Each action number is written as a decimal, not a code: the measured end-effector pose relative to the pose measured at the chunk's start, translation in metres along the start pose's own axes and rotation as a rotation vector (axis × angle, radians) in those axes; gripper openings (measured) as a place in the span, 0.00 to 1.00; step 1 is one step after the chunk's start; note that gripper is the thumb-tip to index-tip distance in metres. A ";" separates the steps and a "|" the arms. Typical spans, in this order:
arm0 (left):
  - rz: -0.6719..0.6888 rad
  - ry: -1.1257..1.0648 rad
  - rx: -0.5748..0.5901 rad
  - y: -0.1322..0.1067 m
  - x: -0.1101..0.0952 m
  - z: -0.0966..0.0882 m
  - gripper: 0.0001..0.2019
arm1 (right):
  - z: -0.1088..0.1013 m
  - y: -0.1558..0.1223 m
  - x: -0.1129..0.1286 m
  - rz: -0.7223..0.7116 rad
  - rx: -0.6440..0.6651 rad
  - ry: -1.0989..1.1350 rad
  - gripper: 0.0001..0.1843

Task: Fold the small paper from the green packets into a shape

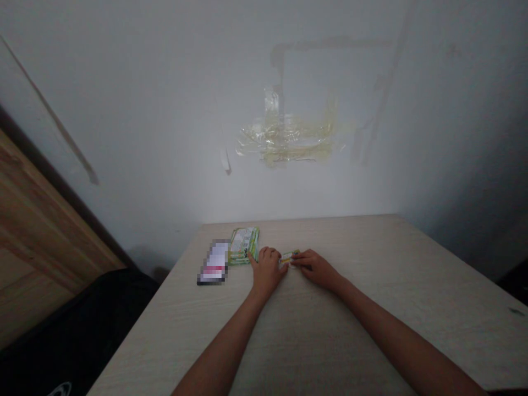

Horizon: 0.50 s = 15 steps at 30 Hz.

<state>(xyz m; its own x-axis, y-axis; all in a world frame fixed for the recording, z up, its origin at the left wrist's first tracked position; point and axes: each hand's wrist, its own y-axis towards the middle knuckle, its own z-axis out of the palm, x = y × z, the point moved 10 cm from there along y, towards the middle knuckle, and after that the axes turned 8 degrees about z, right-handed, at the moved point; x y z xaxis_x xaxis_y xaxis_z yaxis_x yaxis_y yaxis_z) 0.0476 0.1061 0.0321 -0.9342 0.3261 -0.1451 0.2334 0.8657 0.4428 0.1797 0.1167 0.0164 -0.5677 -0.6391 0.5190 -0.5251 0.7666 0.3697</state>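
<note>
My left hand [267, 269] and my right hand [317, 268] meet near the far middle of a pale wooden table [371, 308]. Between their fingertips lies a small green and yellow packet [289, 256]; both hands pinch it, the left at its left end and the right at its right end. Most of the packet is hidden by the fingers. A stack of green and white packets [244, 245] lies just left of my left hand, close to its knuckles.
A phone with a lit, blurred screen [214, 262] lies left of the stack. The table's far edge meets a white wall with old tape marks [289, 137]. A wooden panel [37, 231] and a dark bag [74, 335] sit at the left.
</note>
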 end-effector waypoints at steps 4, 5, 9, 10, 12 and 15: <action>-0.071 0.015 -0.027 0.000 0.012 -0.007 0.10 | -0.001 0.000 0.002 -0.001 -0.012 -0.035 0.21; -0.086 0.020 -0.035 0.000 0.015 -0.008 0.09 | -0.002 0.000 0.003 0.000 -0.013 -0.040 0.21; -0.084 0.003 -0.057 0.001 0.021 -0.010 0.08 | -0.003 0.000 0.006 -0.006 -0.011 -0.054 0.22; -0.083 -0.002 -0.060 0.002 0.021 -0.010 0.08 | -0.003 0.000 0.006 -0.007 -0.011 -0.054 0.23; -0.082 -0.008 -0.065 0.003 0.022 -0.009 0.08 | -0.003 0.000 0.006 -0.006 -0.011 -0.053 0.22; -0.088 -0.009 -0.069 0.004 0.023 -0.007 0.08 | -0.003 0.000 0.005 -0.003 -0.006 -0.055 0.21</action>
<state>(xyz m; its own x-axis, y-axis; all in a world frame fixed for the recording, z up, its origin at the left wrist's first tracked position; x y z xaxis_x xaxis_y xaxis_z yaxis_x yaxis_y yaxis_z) 0.0248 0.1145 0.0365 -0.9477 0.2534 -0.1941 0.1307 0.8629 0.4882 0.1790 0.1134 0.0214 -0.6000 -0.6440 0.4746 -0.5234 0.7647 0.3759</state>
